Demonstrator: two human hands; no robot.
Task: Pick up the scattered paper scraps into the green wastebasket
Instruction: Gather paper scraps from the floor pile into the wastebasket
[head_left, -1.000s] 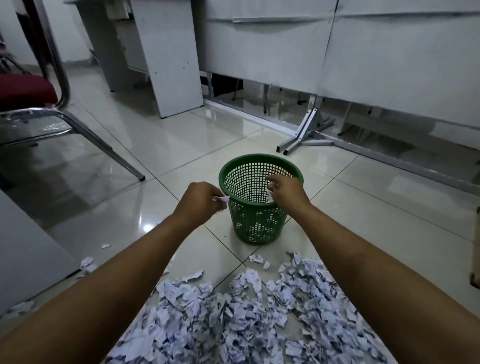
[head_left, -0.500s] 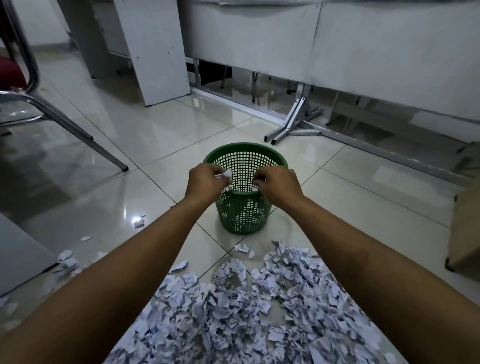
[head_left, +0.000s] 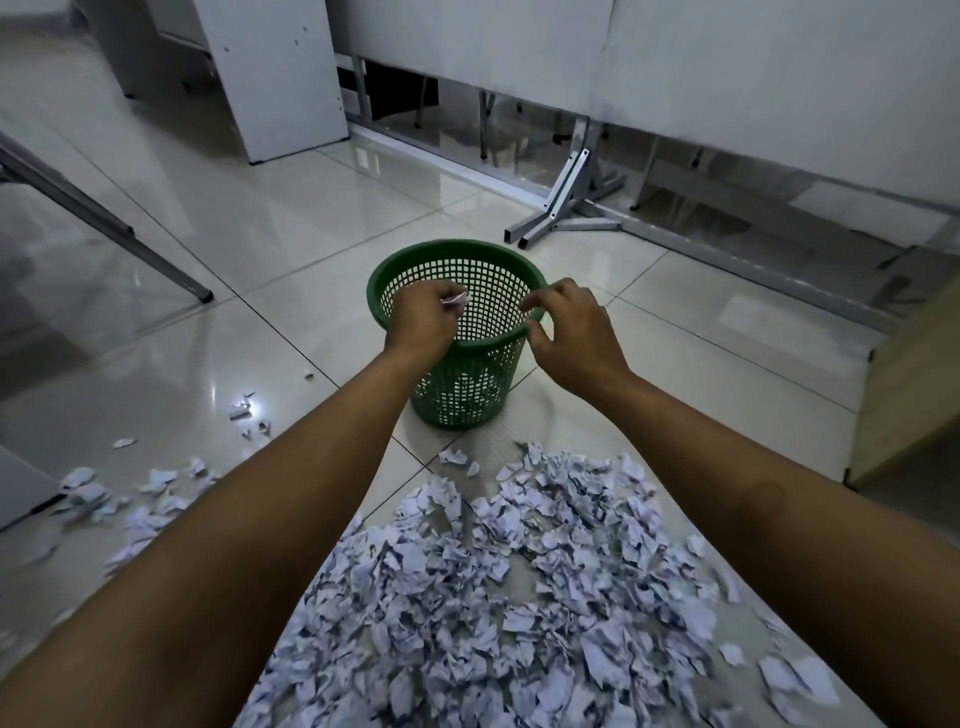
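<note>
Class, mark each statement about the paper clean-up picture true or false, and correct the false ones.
1. The left hand holds a paper scrap over the green wastebasket. True.
2. The wastebasket lies tipped on its side. False: it stands upright on the floor.
3. The right hand holds a large crumpled ball. False: no paper shows in it, and its fingers are loosely curled.
4. A big pile of paper scraps lies on the floor nearer the person than the wastebasket. True.

office: partition panels (head_left: 727, 78), tiled floor (head_left: 311, 218)
</note>
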